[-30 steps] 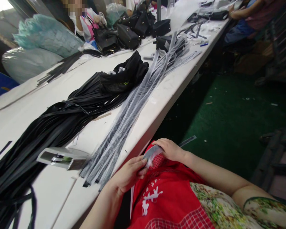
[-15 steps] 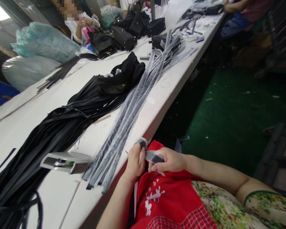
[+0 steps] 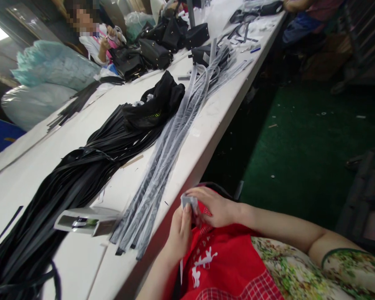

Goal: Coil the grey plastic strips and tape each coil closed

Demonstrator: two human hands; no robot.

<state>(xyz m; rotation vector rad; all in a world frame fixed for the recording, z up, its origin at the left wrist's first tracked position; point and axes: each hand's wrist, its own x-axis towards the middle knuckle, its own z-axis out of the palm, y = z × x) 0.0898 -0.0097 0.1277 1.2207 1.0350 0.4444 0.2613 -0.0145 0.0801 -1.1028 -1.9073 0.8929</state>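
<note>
At the far left, a big clear bag point(image 3: 34, 106) sits with a puffy green bag point(image 3: 56, 64) above it. Next, black straps point(image 3: 68, 179) lie in a long heap on the white tabletop point(image 3: 84, 258), with a band across them. A silver tool point(image 3: 84, 223) rests beside the heap, near the ends of some grey strips point(image 3: 156, 175) in clear wrap. Farther back, a person point(image 3: 95, 46) sits behind black bags point(image 3: 156, 53). A black cloth point(image 3: 156, 102) lies on the far end of the straps, next to the strips.

Close by, past the tabletop's edge, the left hand point(image 3: 179, 231) has its grip pinching a small grey piece point(image 3: 189, 202), thumb on top. The piece is up in front of the red apron point(image 3: 212, 266). The right hand point(image 3: 217, 206) bends its fingers over the piece's top; I can't tell if its grip is squeezing. Something thin pokes out beyond that hand, maybe the piece's other end. To the right is the green floor point(image 3: 300, 146).
</note>
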